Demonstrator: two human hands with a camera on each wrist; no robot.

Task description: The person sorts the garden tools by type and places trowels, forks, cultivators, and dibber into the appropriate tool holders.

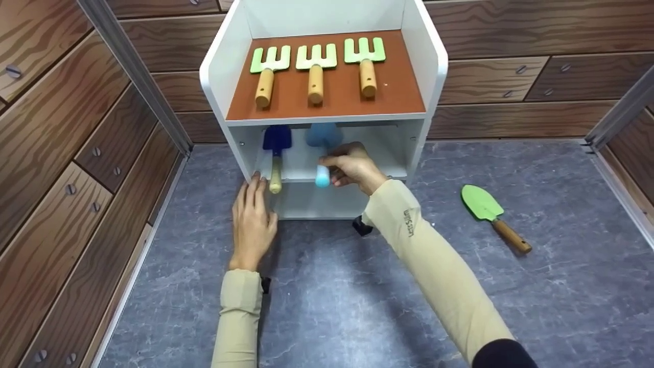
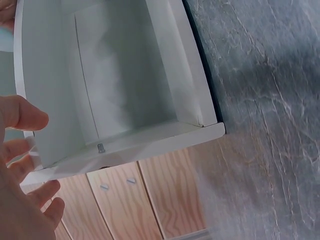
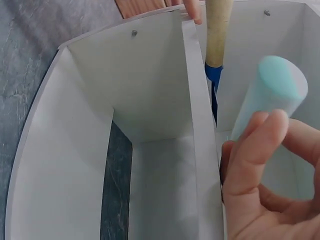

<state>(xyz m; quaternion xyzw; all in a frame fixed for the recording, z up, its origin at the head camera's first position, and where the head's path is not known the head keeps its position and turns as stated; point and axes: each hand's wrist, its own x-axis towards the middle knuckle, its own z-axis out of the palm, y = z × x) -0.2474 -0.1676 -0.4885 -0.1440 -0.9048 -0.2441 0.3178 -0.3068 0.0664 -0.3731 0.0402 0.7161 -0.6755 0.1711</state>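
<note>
In the head view my right hand [image 1: 356, 166] pinches the pale blue handle of a light blue garden shovel [image 1: 322, 179], its blade pointing into the middle shelf [image 1: 368, 153]. The right wrist view shows the handle's rounded turquoise end [image 3: 278, 80] between thumb and fingers. My left hand [image 1: 253, 220] rests with its fingers at the cabinet's left front edge; in the left wrist view, the fingers spread about the side panel [image 2: 50, 170]. Beside that hand lies a dark blue shovel [image 1: 277, 138] with a wooden handle, which juts out over the shelf front.
On the brown cabinet top [image 1: 291, 110] lie three green hand forks [image 1: 316, 82] in a row. A green trowel [image 1: 480, 202] with a brown wooden handle lies on the grey floor [image 1: 562, 286] to the right. Wood-patterned walls [image 1: 511, 30] stand behind and beside the white cabinet.
</note>
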